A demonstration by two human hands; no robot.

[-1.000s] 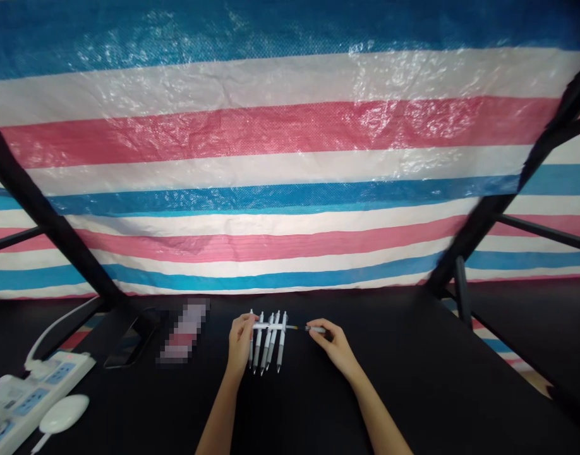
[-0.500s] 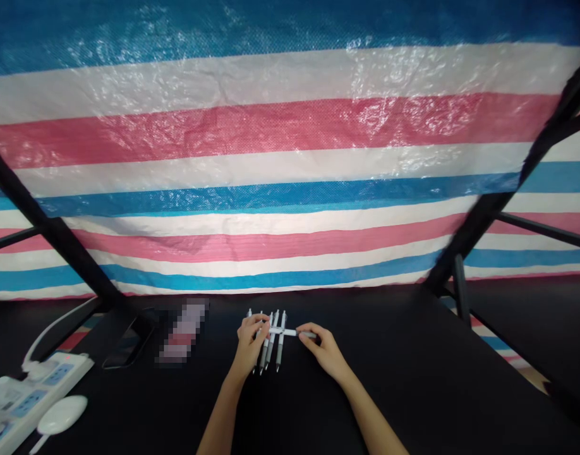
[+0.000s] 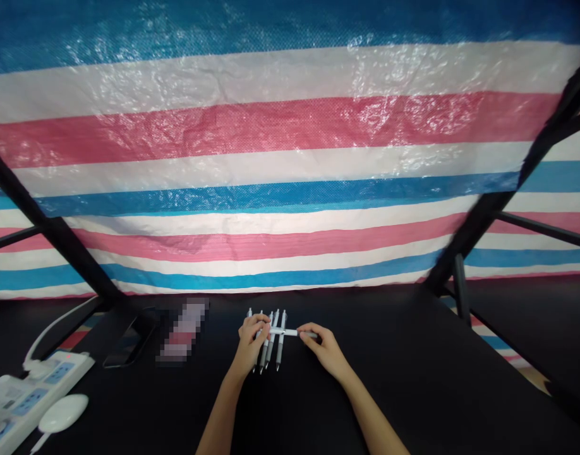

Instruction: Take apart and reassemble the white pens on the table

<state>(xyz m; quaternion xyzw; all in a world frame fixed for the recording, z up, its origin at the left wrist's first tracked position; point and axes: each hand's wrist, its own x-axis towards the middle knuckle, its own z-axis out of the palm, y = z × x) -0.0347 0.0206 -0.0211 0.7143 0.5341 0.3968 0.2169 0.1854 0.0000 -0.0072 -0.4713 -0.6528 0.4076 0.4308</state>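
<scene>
Both hands hold one white ballpoint pen (image 3: 290,332) crosswise, its grey grip end pointing right. My left hand (image 3: 252,340) has its fingers closed around the pen's left end, which they partly hide. At the grey end, my right hand (image 3: 324,347) pinches it between thumb and fingers. Under the crosswise pen, several similar white pens (image 3: 280,352) with grey grips lie roughly side by side on the black table, tips toward me. Some of them are partly covered by my left hand.
A dark phone (image 3: 130,341) lies to the left, beside a blurred-out pinkish item (image 3: 183,332). At the lower left are a white power strip (image 3: 38,401) and a white rounded corded device (image 3: 63,413). A striped sheet (image 3: 280,246) hangs behind, between black frame bars (image 3: 479,227).
</scene>
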